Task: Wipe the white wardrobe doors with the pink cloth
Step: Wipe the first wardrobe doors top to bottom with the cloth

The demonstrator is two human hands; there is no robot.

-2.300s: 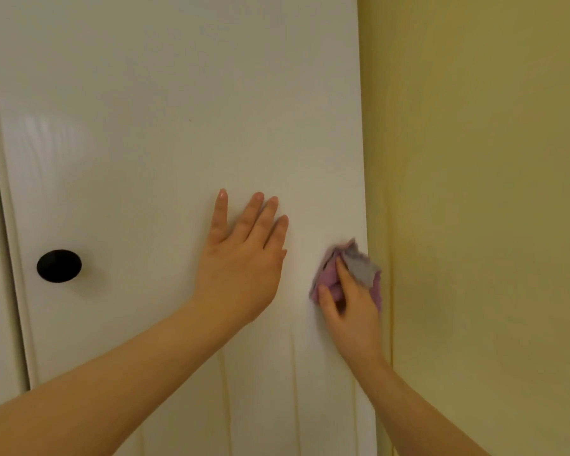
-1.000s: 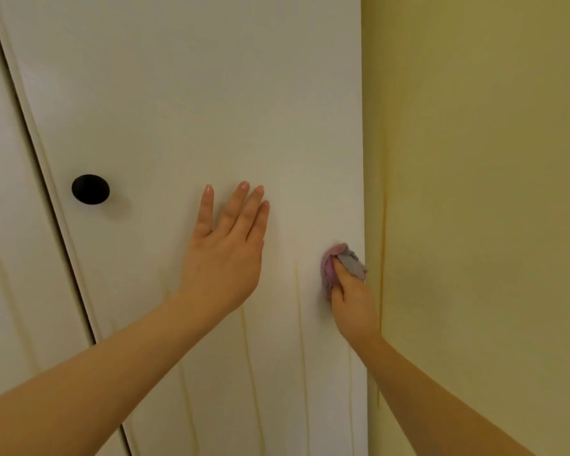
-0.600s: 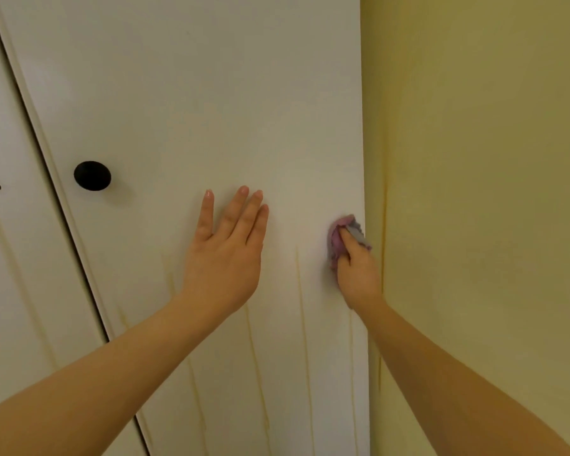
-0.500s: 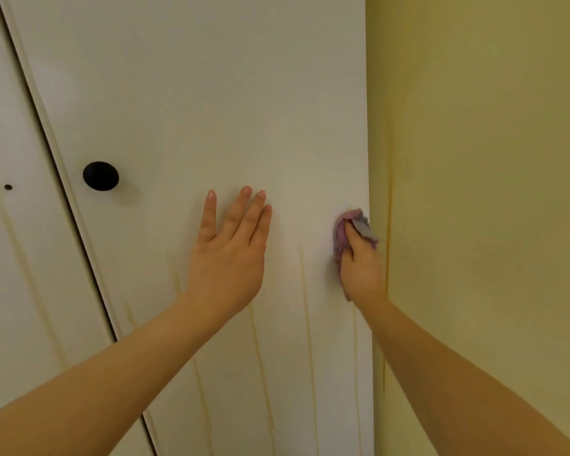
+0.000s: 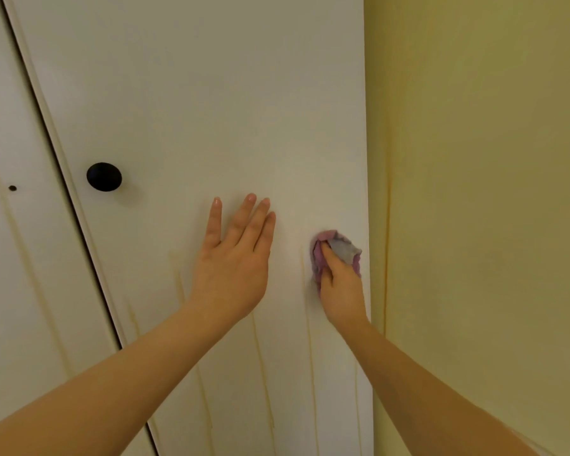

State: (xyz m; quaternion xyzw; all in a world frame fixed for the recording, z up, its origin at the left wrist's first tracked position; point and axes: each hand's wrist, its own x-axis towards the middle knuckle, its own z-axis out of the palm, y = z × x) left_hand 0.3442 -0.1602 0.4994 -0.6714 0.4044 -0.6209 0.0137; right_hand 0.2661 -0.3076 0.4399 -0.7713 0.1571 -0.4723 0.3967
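A white wardrobe door [image 5: 195,93] fills the middle of the view, with thin yellowish streaks running down its lower part. My left hand [image 5: 234,258] lies flat on it, fingers straight and pointing up. My right hand [image 5: 341,291] grips a bunched pink and grey cloth [image 5: 338,250] and presses it against the door close to its right edge. A second white door [image 5: 10,258] stands to the left, across a dark gap.
A round black knob [image 5: 104,176] sits on the middle door, left of my left hand. A small dark hole [image 5: 12,188] marks the left door. A yellow wall [image 5: 491,192] meets the wardrobe on the right and carries a vertical streak.
My right hand rubbed the cloth up along the door's right edge, and it now sits slightly lower and further left than half a second ago. My left hand stayed flat on the door.
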